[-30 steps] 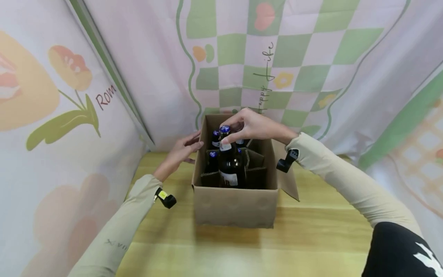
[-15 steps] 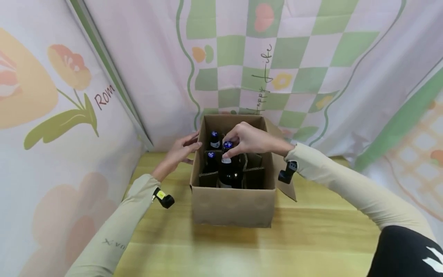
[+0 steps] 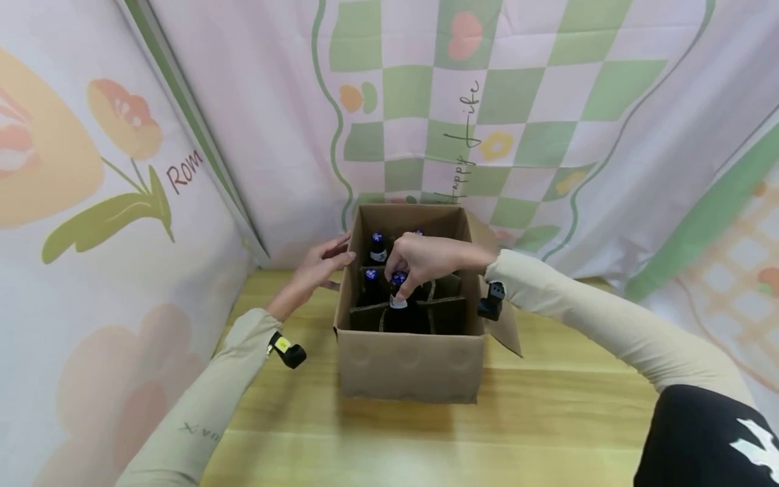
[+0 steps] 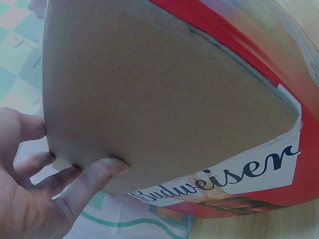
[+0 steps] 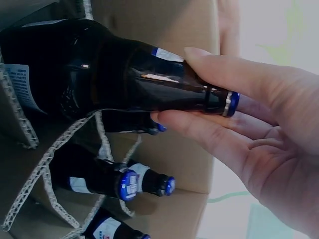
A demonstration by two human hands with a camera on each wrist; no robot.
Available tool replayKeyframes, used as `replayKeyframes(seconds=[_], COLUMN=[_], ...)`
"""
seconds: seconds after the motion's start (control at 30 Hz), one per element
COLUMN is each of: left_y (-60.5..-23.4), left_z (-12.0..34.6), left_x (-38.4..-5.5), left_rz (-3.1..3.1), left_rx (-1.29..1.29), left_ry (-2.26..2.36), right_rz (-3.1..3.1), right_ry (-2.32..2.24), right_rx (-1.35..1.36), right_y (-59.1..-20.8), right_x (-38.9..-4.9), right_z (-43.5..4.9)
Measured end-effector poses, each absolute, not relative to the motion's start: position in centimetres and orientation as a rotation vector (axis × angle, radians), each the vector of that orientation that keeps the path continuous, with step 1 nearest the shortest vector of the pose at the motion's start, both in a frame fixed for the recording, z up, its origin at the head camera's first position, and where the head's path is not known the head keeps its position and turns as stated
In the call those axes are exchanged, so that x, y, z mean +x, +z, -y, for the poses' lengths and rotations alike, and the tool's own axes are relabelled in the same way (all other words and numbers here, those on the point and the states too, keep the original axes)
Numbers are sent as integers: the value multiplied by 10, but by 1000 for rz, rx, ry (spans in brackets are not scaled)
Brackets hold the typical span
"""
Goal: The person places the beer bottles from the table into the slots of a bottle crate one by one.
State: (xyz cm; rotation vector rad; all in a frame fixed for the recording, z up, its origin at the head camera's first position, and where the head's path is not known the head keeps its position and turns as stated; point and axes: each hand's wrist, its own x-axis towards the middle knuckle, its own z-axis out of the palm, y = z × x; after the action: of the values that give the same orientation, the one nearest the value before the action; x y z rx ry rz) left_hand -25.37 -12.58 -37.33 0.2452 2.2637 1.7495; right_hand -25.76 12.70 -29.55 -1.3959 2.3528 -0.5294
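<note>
My right hand (image 3: pixel 420 260) pinches the neck of a dark beer bottle (image 3: pixel 399 301) between thumb and fingers. The bottle's blue cap (image 5: pixel 233 103) points into the palm in the right wrist view. Its body sits low inside a divided cardboard carton (image 3: pixel 409 365), in the front middle slot. At the carton's left side, my left hand (image 3: pixel 316 270) holds the folded-down flap (image 4: pixel 139 94); the thumb presses on its brown face and the other fingers reach its edge, their tips partly hidden. "Budweiser" lettering shows on the red carton side (image 4: pixel 249 174) beneath.
Several other blue-capped bottles (image 5: pixel 94 172) stand among corrugated dividers (image 5: pixel 42 172). Another carton flap (image 3: pixel 508 338) sticks out to the right. The carton rests on a wooden table (image 3: pixel 548 426), with printed curtains (image 3: pixel 402 88) behind and at the sides.
My right hand has lowered the bottle into the carton, so its label and body sink behind the front wall. The left hand stays at the carton's left side.
</note>
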Motion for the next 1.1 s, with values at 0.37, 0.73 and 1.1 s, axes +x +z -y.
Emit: replayKeyframes(seconds=[0.37,0.73,1.1], left_y=[-371,-375,-373], left_z=[130,126,128], left_x=[-256,-255,-254], left_rz=[-2292,-2271,-2272], left_rx=[240,259,258], left_ry=[1733,1738,1740], right_rz=[-2261,-2157,-2016], right_ry=[-356,-85,-185], right_rx=[-1412,-1465,-1342], right_y=[-308,-331,-328], right_x=[-256,-246,-253], right_z=[-118,-105,-106])
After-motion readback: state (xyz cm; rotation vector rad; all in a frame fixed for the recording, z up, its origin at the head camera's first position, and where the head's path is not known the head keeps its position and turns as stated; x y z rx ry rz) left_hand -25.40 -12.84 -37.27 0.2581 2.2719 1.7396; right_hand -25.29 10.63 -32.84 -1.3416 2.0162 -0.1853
